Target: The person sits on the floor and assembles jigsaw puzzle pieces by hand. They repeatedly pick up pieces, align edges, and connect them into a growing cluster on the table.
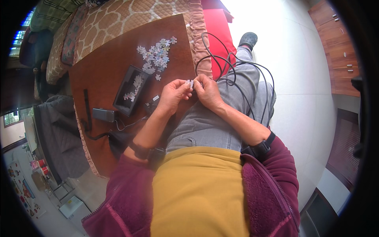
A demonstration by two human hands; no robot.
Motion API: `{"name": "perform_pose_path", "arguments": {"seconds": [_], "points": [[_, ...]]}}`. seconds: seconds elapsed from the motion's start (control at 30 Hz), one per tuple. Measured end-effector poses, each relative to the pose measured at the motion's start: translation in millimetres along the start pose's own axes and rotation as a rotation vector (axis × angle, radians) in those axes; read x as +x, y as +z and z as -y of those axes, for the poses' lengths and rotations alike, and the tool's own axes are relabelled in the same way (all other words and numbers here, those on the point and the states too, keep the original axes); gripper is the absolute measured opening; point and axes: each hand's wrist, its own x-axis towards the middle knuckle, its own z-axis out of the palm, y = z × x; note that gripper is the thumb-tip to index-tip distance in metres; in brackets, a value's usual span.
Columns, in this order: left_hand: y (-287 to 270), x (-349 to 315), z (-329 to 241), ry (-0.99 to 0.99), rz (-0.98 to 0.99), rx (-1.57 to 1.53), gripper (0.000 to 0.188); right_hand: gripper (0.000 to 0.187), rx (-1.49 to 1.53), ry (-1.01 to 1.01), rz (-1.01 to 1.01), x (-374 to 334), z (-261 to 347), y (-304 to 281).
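Just above my lap, the fingertips of my left hand (175,95) and my right hand (209,94) meet. Between them are small, pale jigsaw puzzle pieces (190,83), partly covered by the fingers. Each hand is closed in a pinch; whether the pieces are joined is too small to tell. Beyond my left hand, a loose heap of puzzle pieces (158,56) lies on the brown board (106,65), with a single piece (158,77) apart from it. Left of my left hand stands an open black box (123,87) with several more pieces inside.
A dark rectangular device (103,114) with a thin cable and a black strap (87,106) lie on the board's left. A small white item (155,98) sits beside my left wrist. Black cables (229,65) loop over my leg. A patterned quilted cover (130,12) lies under the board.
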Motion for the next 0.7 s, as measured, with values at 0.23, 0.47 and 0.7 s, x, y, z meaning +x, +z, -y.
{"name": "perform_pose_path", "arguments": {"seconds": [0.23,0.47,0.7], "points": [[-3,-3,-1,-0.056,-0.059,-0.004,0.016,0.016,-0.020,0.060,-0.074,2,-7,2],[-19,-11,-15,-0.046,-0.112,0.004,0.017,0.017,0.093,0.194,-0.076,5,-20,4],[-33,-19,-24,0.077,-0.218,0.047,0.015,0.018,0.319,0.261,-0.011,5,-16,0]]}}
